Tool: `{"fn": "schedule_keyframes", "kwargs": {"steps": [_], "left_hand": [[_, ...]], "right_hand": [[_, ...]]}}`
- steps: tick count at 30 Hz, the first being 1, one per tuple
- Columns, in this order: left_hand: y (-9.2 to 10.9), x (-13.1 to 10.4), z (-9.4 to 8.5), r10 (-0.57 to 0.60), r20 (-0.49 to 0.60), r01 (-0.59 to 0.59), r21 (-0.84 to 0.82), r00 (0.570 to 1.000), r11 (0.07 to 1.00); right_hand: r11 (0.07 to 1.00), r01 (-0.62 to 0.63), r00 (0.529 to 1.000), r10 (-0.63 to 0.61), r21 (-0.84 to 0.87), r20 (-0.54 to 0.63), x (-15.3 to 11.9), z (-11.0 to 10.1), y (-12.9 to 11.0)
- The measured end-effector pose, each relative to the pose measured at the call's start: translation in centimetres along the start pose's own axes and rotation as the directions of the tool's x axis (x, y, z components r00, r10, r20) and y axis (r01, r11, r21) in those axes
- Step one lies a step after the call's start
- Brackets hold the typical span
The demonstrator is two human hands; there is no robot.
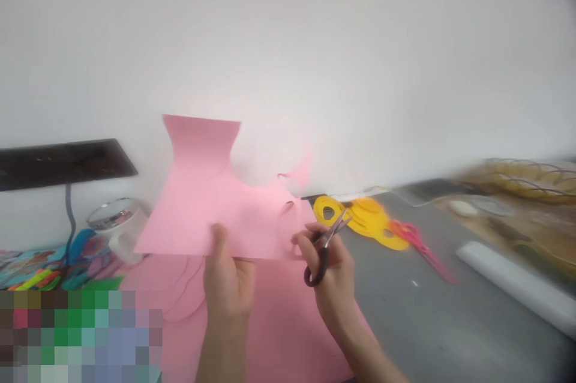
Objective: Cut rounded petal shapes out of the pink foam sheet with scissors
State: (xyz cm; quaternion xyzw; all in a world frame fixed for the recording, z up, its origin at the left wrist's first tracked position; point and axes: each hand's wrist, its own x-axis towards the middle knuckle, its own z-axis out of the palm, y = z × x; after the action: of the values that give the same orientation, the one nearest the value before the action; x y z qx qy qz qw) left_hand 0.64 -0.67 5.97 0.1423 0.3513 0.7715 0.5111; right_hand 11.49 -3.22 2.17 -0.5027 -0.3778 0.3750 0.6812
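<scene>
Evidently, L hand (227, 281) pinching lower edge of cut pink sheet (193, 194), thumb in front; sheet held up over surface (418, 323) & loose pink pieces (292, 311), prob. to free its edges. R hand (337, 272) curled round black-hdl scissors (323, 256), blades parted, tips up; fingertips nr sheet's R side, contact unclear. Yellow cutouts (366, 218) + pink scissors (420, 245) off to R, prob. for elbow room. No legible brands, labels or writing.

The left hand (228, 278) pinches, thumb up, near the curled right hand (335, 275).
</scene>
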Motion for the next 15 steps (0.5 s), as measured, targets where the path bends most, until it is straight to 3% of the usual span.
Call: {"fn": "schedule_keyframes", "kwargs": {"steps": [2, 4, 6, 7, 8, 10, 11, 13, 15], "left_hand": [[0.12, 0.00, 0.13, 0.009, -0.015, -0.010, -0.075, 1.000, 0.997], [0.28, 0.03, 0.15, -0.014, -0.003, 0.013, -0.160, 1.000, 0.987], [0.51, 0.05, 0.10, -0.023, 0.013, 0.025, -0.234, 1.000, 0.972], [0.64, 0.03, 0.08, -0.013, 0.025, 0.019, -0.261, 1.000, 0.965], [0.77, 0.00, 0.08, 0.007, 0.041, 0.004, -0.277, 0.999, 0.961], [0.93, -0.12, 0.15, 0.044, 0.058, -0.026, -0.282, 0.997, 0.959], [0.93, -0.19, 0.21, 0.052, 0.044, -0.038, -0.272, 0.998, 0.962], [0.69, -0.33, 0.35, 0.064, 0.023, -0.056, -0.250, 0.998, 0.967], [0.19, -0.47, 0.40, 0.074, 0.043, -0.064, -0.208, 0.996, 0.976]], "right_hand": [[0.989, 0.131, 0.988, -0.137, -0.073, -0.070, -0.32, -0.02, 0.33], [0.944, 0.296, 0.941, -0.315, -0.147, -0.125, -0.59, -0.18, 0.75], [0.886, 0.454, 0.886, -0.460, -0.096, -0.056, -0.77, -0.35, 1.00], [0.883, 0.466, 0.884, -0.464, -0.049, 0.051, -0.80, -0.40, 1.01], [0.912, 0.410, 0.890, -0.398, -0.010, 0.221, -0.79, -0.40, 0.95], [0.991, 0.136, 0.860, -0.116, -0.004, 0.497, -0.66, -0.32, 0.71], [1.000, 0.012, 0.825, -0.002, -0.014, 0.565, -0.54, -0.27, 0.56], [0.987, -0.149, 0.701, 0.150, -0.061, 0.697, -0.28, -0.20, 0.28], [0.972, -0.225, 0.633, 0.195, -0.062, 0.749, -0.03, -0.23, 0.06]]}}
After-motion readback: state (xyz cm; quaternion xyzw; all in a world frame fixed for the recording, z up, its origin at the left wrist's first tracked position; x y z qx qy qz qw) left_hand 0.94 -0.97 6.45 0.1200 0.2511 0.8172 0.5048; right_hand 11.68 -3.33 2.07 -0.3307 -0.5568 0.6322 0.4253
